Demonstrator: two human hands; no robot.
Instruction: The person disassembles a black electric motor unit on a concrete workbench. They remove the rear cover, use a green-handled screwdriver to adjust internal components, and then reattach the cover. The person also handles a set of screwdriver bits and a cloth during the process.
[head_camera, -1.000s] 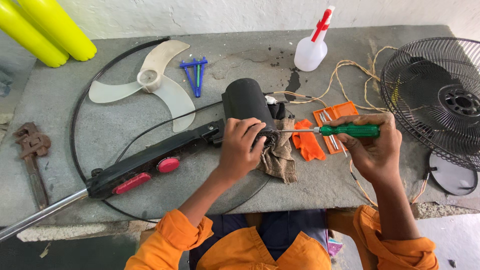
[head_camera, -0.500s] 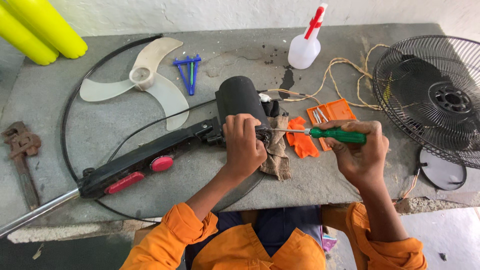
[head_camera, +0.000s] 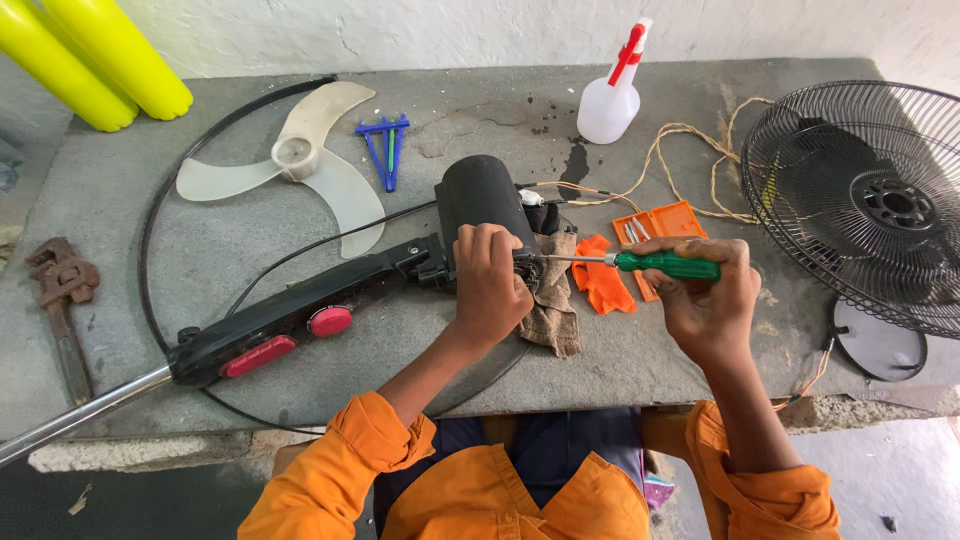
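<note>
Screwdriver at the fan motor

Motor housing (head_camera: 482, 200), black and rounded, lies on its side near the middle of the grey table (head_camera: 150, 150), joined to a black control arm (head_camera: 300, 310) with two red buttons that runs left into a metal pole (head_camera: 80, 415). A brown rag (head_camera: 555, 300) sits under its near end.

Around it on the stone table: a pale three-blade fan blade (head_camera: 300, 165), blue clips (head_camera: 385, 145), a white spray bottle (head_camera: 610, 100) with a red trigger, tan wires (head_camera: 690, 150), an orange tray (head_camera: 660, 225), a rusty pipe wrench (head_camera: 60, 300), a black wire fan guard (head_camera: 860, 200) at the right edge, and two yellow cylinders (head_camera: 110, 60) against the whitewashed wall.

The left hand (head_camera: 490, 280) rests on the motor's near end, fingers curled down over it (sleeve orange). The right hand (head_camera: 705, 300) has its fingers wrapped tight round a green-handled screwdriver (head_camera: 640, 264), held level, its tip meeting the motor just beside the left hand.
</note>
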